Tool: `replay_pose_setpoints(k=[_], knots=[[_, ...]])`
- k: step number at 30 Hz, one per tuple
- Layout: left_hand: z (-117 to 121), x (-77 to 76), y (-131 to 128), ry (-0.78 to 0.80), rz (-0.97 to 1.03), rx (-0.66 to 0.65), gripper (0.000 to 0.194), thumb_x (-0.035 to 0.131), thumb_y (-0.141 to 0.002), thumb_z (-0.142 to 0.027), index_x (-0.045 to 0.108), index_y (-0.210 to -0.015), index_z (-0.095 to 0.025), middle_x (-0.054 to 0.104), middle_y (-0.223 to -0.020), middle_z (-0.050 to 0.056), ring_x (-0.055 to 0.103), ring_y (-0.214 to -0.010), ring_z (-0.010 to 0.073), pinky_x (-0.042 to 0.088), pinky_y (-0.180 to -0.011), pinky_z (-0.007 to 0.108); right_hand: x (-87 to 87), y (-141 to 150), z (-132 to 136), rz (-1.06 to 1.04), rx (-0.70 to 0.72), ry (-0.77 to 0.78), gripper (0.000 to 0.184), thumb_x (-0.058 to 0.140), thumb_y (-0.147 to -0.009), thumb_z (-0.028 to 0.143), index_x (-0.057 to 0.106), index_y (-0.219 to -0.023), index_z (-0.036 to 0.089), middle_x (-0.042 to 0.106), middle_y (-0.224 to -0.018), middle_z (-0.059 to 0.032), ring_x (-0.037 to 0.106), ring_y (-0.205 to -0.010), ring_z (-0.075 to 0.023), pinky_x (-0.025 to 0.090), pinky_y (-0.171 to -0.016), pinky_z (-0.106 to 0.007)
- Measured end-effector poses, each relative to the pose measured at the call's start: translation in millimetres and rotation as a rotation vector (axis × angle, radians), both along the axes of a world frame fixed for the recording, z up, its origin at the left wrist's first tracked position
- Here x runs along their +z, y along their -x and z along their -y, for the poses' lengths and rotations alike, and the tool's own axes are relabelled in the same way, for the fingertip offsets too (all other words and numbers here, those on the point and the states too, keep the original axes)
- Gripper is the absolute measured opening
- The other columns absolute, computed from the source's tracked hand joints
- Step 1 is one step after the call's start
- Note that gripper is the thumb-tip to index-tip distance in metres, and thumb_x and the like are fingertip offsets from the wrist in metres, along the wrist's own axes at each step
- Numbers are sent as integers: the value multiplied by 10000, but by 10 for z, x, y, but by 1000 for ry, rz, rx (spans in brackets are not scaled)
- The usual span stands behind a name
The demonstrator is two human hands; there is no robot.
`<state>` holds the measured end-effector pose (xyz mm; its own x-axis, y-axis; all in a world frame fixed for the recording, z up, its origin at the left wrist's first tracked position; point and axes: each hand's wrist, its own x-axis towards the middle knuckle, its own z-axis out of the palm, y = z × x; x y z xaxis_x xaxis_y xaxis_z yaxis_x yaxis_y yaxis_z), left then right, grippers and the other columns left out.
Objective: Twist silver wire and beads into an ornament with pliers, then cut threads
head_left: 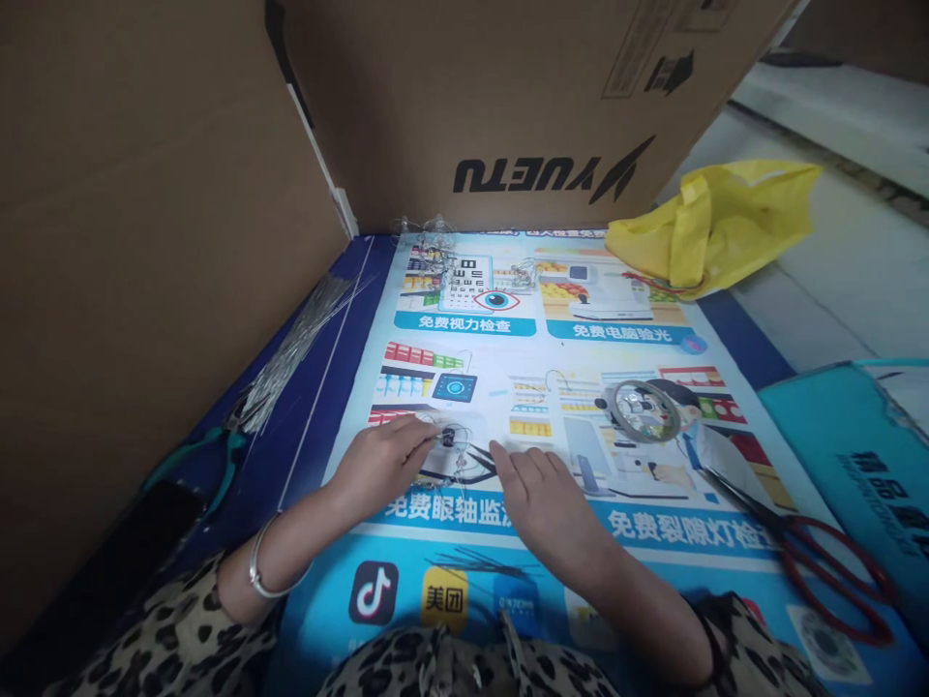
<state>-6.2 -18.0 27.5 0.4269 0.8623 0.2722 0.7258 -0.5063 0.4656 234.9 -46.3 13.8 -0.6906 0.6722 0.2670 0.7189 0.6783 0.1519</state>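
My left hand pinches a thin wire piece with loops and what look like small clear beads, held low over the printed sheet. Facing it, my right hand is closed around pliers with dark, pointed jaws; their handles are hidden in the palm. The jaw tips are slightly apart beside the wire piece, and I cannot tell whether they touch it. A short curved wire lies beyond my hands. Several dark straight wires rest between my forearms.
Cardboard walls stand left and behind. Left lie a straight wire bundle, teal-handled pliers and a black object. Tangled wire pieces sit at the back. Rightward are a round container, red-handled scissors and a yellow bag.
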Motion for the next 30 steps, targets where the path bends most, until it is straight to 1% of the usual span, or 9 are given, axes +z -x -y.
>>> replay_pose_setpoints(k=[3,5,8,11,15,19,21,25,30], knots=[[10,-17,-14,-54,-49,-29,193,478,-889,-206,618,-1018,-177,681,-924,59,654,-838,172,547,-723,298,19,130,66,-83,6,11,377,403,-839,51,442,-1214,43,593,-785,-89,501,-710,-205,364,-638,-355],[16,-8,-25,-73,-81,-48,198,470,-890,-200,625,-1011,-177,681,-917,57,658,-819,171,554,-707,302,25,219,86,-123,39,28,337,419,-852,88,462,-1186,73,589,-750,-70,500,-686,-194,351,-613,-345],[17,16,-39,-103,-109,-67,187,470,-883,-190,641,-958,-170,682,-889,55,661,-788,177,557,-672,306,27,326,76,-125,83,73,337,448,-851,106,469,-1188,97,599,-751,-61,515,-680,-196,336,-596,-347],[0,25,-52,-125,-109,-87,163,486,-870,-180,645,-901,-170,687,-870,42,660,-779,176,551,-663,299,1,389,51,-99,95,130,328,464,-853,111,482,-1180,116,620,-814,-67,530,-698,-200,341,-607,-353],[-50,17,-69,-186,-108,-116,153,490,-857,-161,641,-873,-177,694,-833,22,654,-740,155,531,-644,271,-45,407,25,-115,103,215,277,470,-848,110,519,-1119,140,618,-838,-52,531,-716,-196,354,-627,-348],[-93,16,-81,-259,-173,-159,181,468,-854,-145,644,-829,-177,663,-726,20,628,-683,139,500,-623,258,-24,388,1,-122,138,293,257,490,-846,150,536,-1100,149,618,-842,-48,538,-745,-202,361,-634,-342],[-106,15,-82,-260,-177,-192,196,454,-853,-132,643,-831,-178,650,-707,20,619,-678,135,492,-620,254,5,381,-12,-116,149,330,248,497,-844,164,544,-1087,157,624,-858,-48,544,-761,-202,365,-644,-340],[-121,10,-72,-200,-132,-249,209,437,-850,-103,630,-868,-181,654,-738,17,615,-701,131,486,-633,247,52,375,-38,-90,138,390,193,504,-836,159,559,-1021,175,625,-844,-39,551,-770,-192,361,-654,-333],[-137,9,-63,-152,-199,-251,226,418,-836,-77,615,-820,-187,639,-750,17,597,-737,145,460,-655,266,62,346,-60,-71,160,437,216,531,-812,165,539,-1027,180,619,-858,-33,541,-785,-183,349,-668,-326]])
